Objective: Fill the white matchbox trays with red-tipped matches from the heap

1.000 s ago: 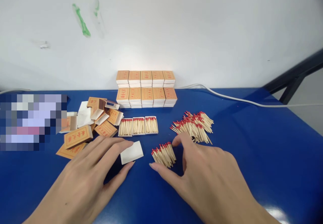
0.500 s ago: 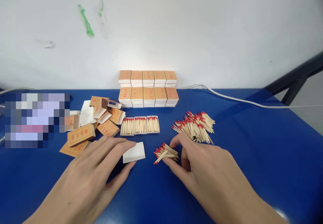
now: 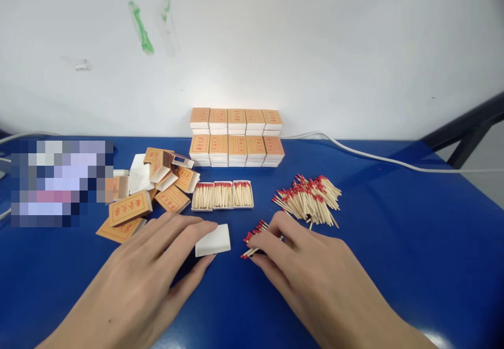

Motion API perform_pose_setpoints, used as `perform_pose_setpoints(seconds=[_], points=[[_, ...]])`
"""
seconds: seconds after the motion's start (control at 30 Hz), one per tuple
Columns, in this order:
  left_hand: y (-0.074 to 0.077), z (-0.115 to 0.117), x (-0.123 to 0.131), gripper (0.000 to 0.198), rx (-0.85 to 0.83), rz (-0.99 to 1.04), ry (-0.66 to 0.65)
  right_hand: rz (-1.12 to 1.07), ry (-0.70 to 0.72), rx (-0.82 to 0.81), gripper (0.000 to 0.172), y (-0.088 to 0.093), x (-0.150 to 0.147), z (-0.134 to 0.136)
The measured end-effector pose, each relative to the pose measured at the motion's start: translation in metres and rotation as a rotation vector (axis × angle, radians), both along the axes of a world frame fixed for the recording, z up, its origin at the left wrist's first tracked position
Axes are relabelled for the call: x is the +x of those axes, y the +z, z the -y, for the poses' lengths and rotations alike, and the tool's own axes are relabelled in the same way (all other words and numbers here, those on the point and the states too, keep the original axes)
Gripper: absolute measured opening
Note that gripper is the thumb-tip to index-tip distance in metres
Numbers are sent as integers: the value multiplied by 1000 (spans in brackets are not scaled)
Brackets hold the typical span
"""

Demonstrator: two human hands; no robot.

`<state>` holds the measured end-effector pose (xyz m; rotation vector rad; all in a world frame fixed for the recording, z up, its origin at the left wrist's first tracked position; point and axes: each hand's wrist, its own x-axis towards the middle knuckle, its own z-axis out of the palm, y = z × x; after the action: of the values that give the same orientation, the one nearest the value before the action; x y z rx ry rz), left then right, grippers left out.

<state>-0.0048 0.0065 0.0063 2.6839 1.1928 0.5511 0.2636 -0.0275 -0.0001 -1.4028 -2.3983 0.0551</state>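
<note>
My left hand (image 3: 157, 265) lies flat on the blue table (image 3: 394, 244), fingers stretched, its fingertips and thumb touching a white matchbox tray (image 3: 213, 241). My right hand (image 3: 311, 273) is curled over a small bundle of red-tipped matches (image 3: 252, 233), fingers pinching them; only the match heads show past the fingers. A bigger loose pile of matches (image 3: 309, 199) lies just beyond the right hand. Three open trays filled with matches (image 3: 222, 195) sit side by side behind the white tray.
Stacked orange matchboxes (image 3: 235, 138) stand in two rows against the white wall. A heap of empty orange sleeves and white trays (image 3: 149, 186) lies at the left, beside a blurred patch. A white cable (image 3: 374, 155) runs along the back right.
My right hand has closed over the small bundle of matches, gathering it from a fanned clump into a tight bunch under the fingers. The left hand stays on the white tray.
</note>
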Motion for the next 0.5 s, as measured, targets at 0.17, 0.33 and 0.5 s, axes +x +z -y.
perform_pose_setpoints(seconds=[0.17,0.33,0.5], points=[[-1,1,-1,24,9,12,1,-5,2,3,18,-3,0,0],[-1,2,-3,26,4,6,5,-22,-5,-25,16,0,5,2],[-2,3,-4,25,21,28,14,-36,-113,-25,18,4,5,2]])
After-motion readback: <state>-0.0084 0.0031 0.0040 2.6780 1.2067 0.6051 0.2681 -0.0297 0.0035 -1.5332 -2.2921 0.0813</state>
